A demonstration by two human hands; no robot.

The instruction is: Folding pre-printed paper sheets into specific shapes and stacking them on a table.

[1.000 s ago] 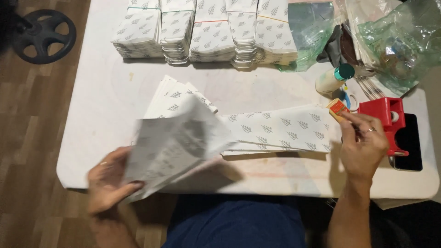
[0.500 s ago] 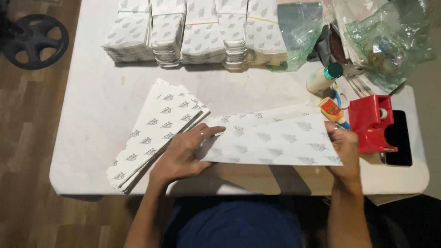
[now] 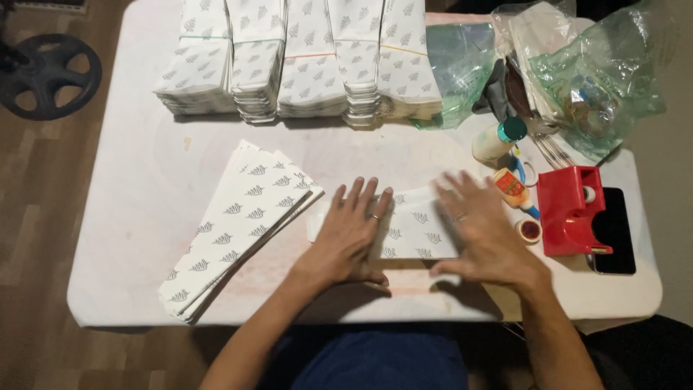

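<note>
A folded white paper sheet with a grey leaf pattern (image 3: 411,230) lies near the table's front edge. My left hand (image 3: 349,233) rests flat on its left part, fingers spread. My right hand (image 3: 482,232) presses flat on its right part, slightly blurred. Both hands hold nothing. To the left, a fanned stack of the same patterned sheets (image 3: 238,220) lies diagonally on the white table (image 3: 137,217).
Banded stacks of patterned paper bags (image 3: 296,61) line the back. At the right stand a red tape dispenser (image 3: 570,209), a dark phone (image 3: 613,231), glue bottles (image 3: 511,188), a small tape roll (image 3: 529,230) and clear plastic bags (image 3: 592,72). A black weight plate (image 3: 47,76) lies on the floor.
The long sheet now looks shorter, as if folded over. Both hands have come together and lie flat on it; the right hand moved in from the sheet's right end.
</note>
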